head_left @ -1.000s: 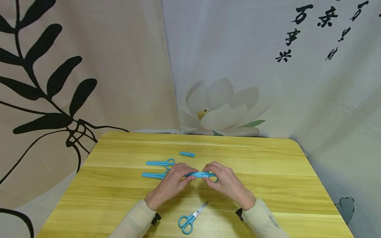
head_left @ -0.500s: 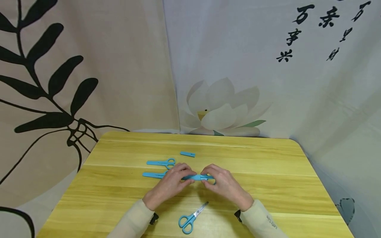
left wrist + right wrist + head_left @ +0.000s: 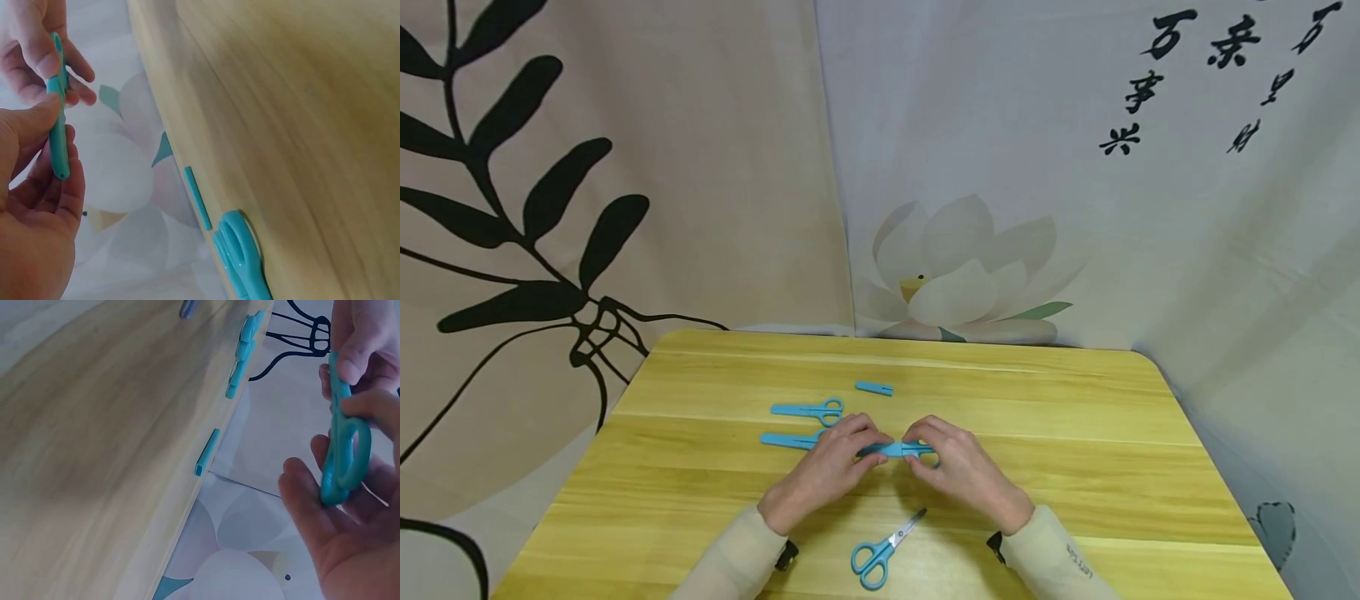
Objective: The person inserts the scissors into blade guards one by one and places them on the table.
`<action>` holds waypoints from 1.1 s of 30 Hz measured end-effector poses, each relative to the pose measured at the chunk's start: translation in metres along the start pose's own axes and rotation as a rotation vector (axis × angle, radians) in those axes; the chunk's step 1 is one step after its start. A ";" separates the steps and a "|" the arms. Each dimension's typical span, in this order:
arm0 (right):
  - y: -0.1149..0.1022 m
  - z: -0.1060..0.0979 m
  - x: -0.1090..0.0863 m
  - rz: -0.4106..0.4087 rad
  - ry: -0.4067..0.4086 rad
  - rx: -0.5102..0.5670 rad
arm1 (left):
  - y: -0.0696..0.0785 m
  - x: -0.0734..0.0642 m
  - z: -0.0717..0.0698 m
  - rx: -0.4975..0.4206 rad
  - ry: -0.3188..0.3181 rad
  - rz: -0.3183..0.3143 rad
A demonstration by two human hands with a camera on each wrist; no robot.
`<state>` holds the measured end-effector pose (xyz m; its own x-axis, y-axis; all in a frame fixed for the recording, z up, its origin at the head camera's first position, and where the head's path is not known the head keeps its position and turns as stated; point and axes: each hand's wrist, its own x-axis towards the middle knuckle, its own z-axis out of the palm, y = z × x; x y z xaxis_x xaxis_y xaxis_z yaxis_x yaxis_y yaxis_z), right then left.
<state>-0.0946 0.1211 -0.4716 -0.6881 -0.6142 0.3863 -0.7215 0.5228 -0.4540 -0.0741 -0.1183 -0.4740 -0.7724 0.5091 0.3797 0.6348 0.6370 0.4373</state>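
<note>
Both hands hold one pair of blue scissors [image 3: 927,450] level above the table. My left hand [image 3: 827,467] pinches the blue blade cover [image 3: 58,147] between thumb and fingers. My right hand [image 3: 970,471] grips the handle end, whose finger loop [image 3: 356,453] shows in the right wrist view. The cover meets the handle and no metal blade shows. Nearer me lies a second pair of scissors [image 3: 880,557], its metal blades bare and pointing up to the right.
Two covered scissors lie left of the hands, one farther back [image 3: 801,411] and one closer [image 3: 786,440], partly hidden by the left hand. A loose blue blade cover [image 3: 874,388] lies behind them. The wooden table [image 3: 1112,467] ends at a printed curtain [image 3: 730,167].
Both hands have come slightly nearer me, and the right hand has shifted a little left with the held scissors. The things on the table stay put.
</note>
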 end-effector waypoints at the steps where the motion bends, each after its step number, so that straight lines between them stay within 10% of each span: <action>1: 0.000 0.000 0.000 0.006 -0.008 -0.002 | 0.000 0.000 0.000 0.004 -0.002 -0.001; 33: 0.018 -0.020 -0.016 0.163 -0.039 0.007 | -0.035 -0.050 -0.021 -0.053 0.011 -0.135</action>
<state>-0.0977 0.1523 -0.4694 -0.7922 -0.5444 0.2759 -0.6003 0.6134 -0.5133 -0.0568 -0.1781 -0.4913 -0.8510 0.4142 0.3228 0.5251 0.6680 0.5274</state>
